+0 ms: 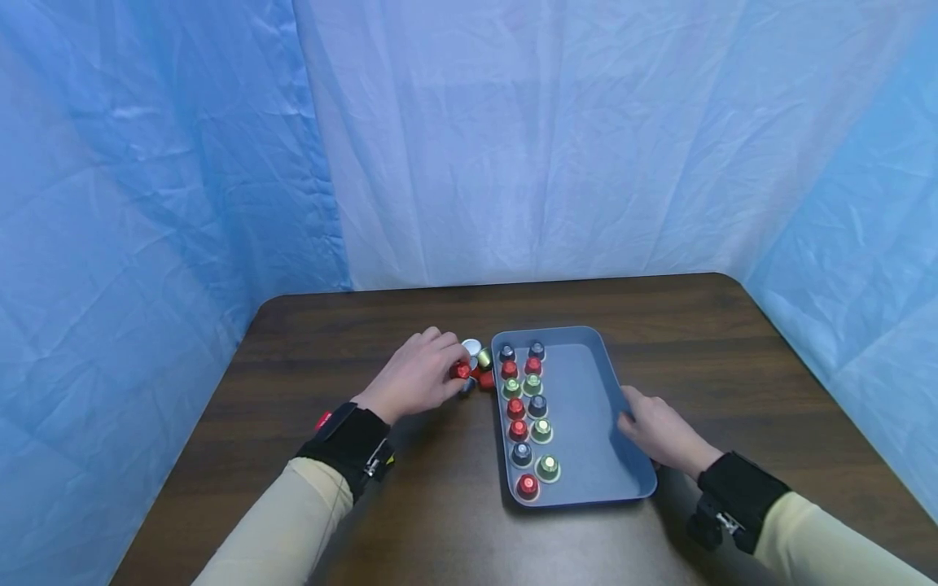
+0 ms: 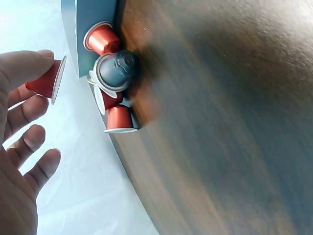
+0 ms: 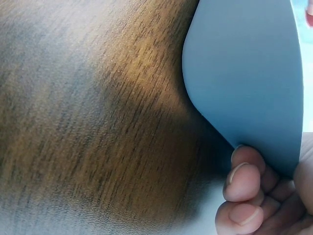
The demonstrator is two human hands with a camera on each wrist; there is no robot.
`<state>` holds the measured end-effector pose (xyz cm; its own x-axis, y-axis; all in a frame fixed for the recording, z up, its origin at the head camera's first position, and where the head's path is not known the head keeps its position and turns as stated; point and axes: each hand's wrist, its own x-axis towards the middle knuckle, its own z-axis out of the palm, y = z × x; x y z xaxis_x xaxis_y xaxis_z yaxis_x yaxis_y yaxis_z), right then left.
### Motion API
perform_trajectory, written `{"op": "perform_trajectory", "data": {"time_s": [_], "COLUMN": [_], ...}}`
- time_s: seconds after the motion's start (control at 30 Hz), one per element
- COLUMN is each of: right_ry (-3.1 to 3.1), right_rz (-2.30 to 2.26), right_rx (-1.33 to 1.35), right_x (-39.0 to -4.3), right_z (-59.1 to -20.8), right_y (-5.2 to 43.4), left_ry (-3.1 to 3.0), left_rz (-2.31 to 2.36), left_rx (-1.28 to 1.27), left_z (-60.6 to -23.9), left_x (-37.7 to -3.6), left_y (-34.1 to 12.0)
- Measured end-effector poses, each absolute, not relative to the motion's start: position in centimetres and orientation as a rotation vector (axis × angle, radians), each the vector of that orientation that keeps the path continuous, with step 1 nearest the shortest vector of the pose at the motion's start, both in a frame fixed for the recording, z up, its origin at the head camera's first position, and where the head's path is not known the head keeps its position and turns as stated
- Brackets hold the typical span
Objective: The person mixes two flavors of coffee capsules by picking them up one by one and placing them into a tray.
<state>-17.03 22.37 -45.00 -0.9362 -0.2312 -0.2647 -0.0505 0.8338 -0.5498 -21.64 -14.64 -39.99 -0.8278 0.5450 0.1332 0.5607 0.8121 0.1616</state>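
Between thumb and fingers my left hand point(image 1: 419, 373) pinches a red coffee capsule point(image 2: 45, 82), its silver rim facing the loose pile in the left wrist view. That pile lies against the tray's left side and includes a dark capsule point(image 2: 118, 70), red capsules point(image 2: 120, 117) and a green one point(image 1: 484, 358). My right hand point(image 1: 665, 433) grips the right rim of the grey-blue tray point(image 1: 586, 407). In the right wrist view its fingers point(image 3: 243, 182) curl under the tray's wall point(image 3: 244, 73). Inside the tray, red, green and dark capsules stand upright in two columns along the left.
The tray lies on a dark wooden table point(image 1: 432, 521). Blue-white sheets point(image 1: 513, 146) hang behind the table and at both sides. Black straps with devices point(image 1: 352, 448) sit on both wrists.
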Motion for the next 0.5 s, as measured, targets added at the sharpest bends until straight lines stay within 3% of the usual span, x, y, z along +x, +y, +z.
{"op": "perform_trajectory", "data": {"time_s": [0.5], "right_ry": [2.704], "right_rz": [-0.789], "right_rx": [-0.233], "right_x": [-17.0], "right_z": [-45.1], "right_y": [22.4], "left_ry": [-2.943], "left_rz": [-0.291], "left_rx": [-0.916], "left_z": [-39.3], "left_x": [-21.9], "left_y": [-12.4]}}
